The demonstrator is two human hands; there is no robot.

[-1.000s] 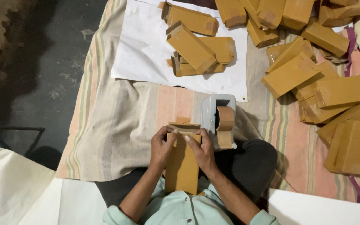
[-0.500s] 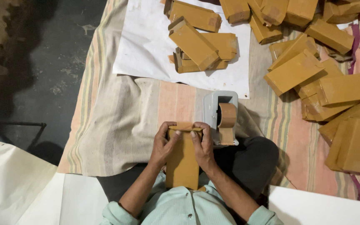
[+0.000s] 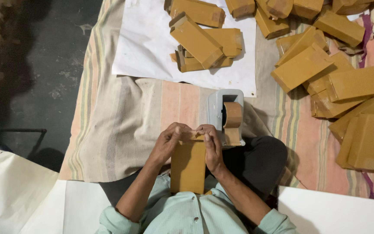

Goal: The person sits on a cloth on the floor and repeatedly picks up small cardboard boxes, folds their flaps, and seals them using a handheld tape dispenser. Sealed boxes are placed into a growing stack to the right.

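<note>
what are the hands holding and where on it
Both hands, left hand and right hand, hold one brown cardboard box by its far top end, fingers meeting over the flap edge.

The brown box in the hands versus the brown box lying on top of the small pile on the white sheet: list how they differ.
The held box stands lengthwise along the lap, gripped at its far end by the left hand and right hand; the pile box lies diagonally, untouched. The held box rests against the person; the pile box rests on other boxes over the white sheet. Both are brown, oblong cardboard.
</note>
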